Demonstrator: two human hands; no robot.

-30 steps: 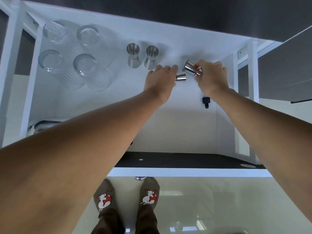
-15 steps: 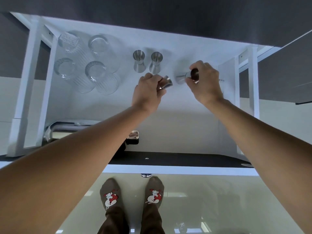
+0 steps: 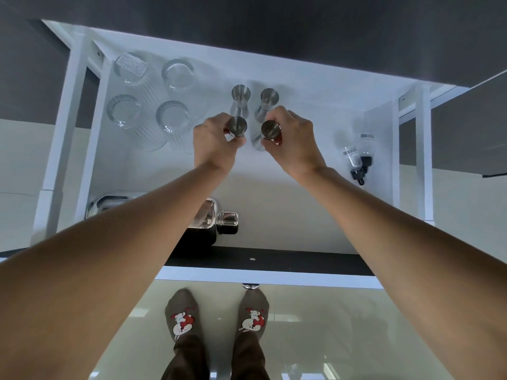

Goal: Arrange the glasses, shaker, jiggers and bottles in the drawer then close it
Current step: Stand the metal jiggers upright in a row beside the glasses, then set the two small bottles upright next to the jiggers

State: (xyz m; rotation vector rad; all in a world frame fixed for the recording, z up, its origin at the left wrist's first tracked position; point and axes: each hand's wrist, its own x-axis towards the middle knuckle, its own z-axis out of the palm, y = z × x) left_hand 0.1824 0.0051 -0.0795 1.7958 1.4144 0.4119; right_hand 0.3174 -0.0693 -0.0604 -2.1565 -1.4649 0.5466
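Observation:
I look down into an open white drawer (image 3: 301,204). Several ribbed clear glasses (image 3: 175,119) stand at its back left. Two steel jiggers (image 3: 241,98) stand upright at the back middle. My left hand (image 3: 214,141) grips a third jigger (image 3: 237,127) upright just in front of them. My right hand (image 3: 290,141) grips a fourth jigger (image 3: 270,131) beside it. A steel shaker (image 3: 216,220) lies on its side at the drawer's front, partly hidden by my left arm. Two small clear bottles (image 3: 358,157) with black caps lie at the right side.
The drawer's dark front panel (image 3: 274,260) runs across below the shaker. White side rails (image 3: 422,149) flank the drawer. A dark cabinet front (image 3: 466,127) sits to the right. My socked feet (image 3: 219,319) stand on a glossy floor under the drawer front.
Both hands turned their jiggers from tilted to upright and brought them side by side in front of the two standing jiggers. The view shifted, revealing the shaker and bottles.

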